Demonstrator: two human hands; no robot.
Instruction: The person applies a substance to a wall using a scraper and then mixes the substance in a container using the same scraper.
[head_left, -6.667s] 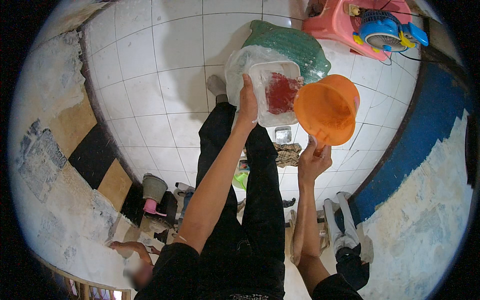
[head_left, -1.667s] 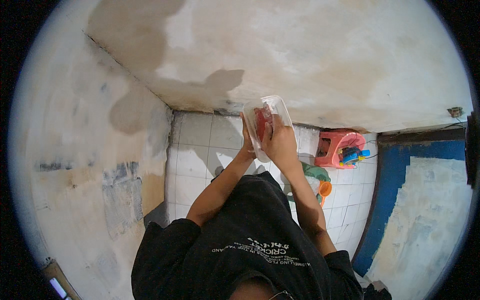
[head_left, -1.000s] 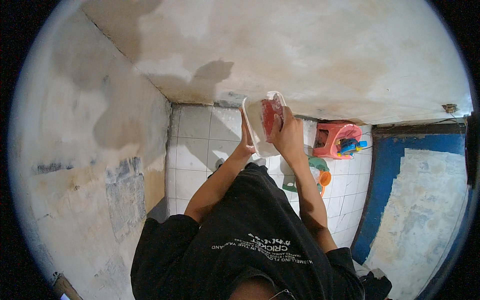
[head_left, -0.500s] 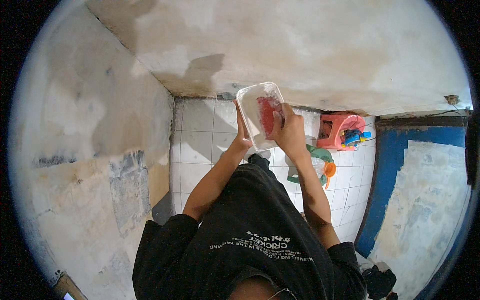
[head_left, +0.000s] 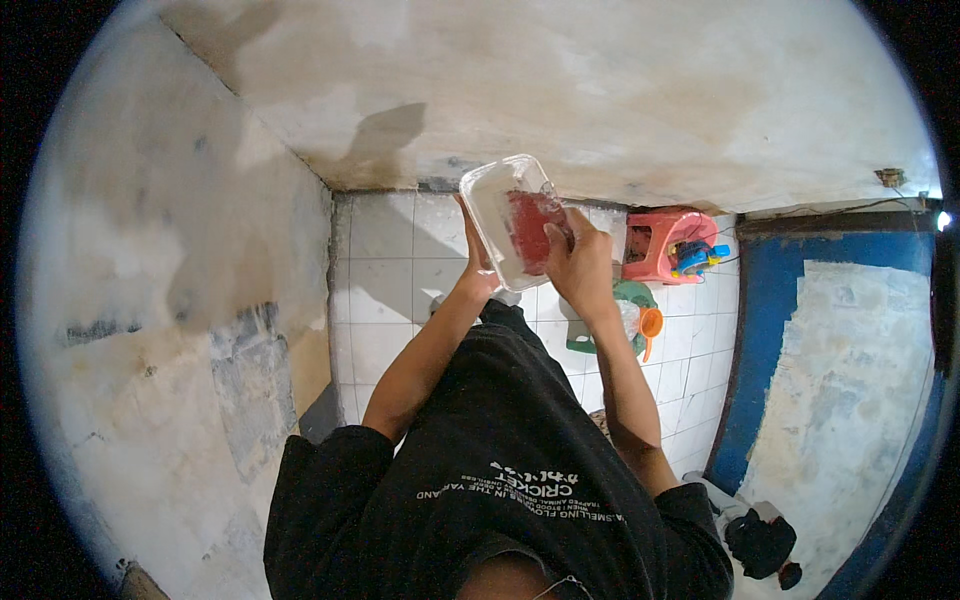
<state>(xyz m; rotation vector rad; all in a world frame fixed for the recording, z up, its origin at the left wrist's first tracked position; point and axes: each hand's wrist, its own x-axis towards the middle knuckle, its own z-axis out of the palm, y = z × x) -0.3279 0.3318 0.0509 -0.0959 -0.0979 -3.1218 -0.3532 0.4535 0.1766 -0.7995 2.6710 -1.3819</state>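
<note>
A white plastic container [head_left: 490,210] is tilted between my hands, a pale substance smeared inside. My left hand [head_left: 477,262] grips it from the left side, fingers mostly hidden behind it. My right hand [head_left: 582,262] is closed on a flat red scraper [head_left: 530,225] inside the container, whose upper part is smeared white.
A patchy wall [head_left: 650,100] stands ahead, another [head_left: 150,380] left. On the tiled floor [head_left: 380,290] are a pink stool [head_left: 645,250] with a blue fan [head_left: 690,260], and a green bag [head_left: 590,340] with an orange dipper [head_left: 650,323]. Another person [head_left: 755,540] is at lower right, near a blue-and-white wall.
Since the oldest frame, the orange dipper left my right hand, which now grips the red scraper. Over the last second the container shifted slightly up and left in view.
</note>
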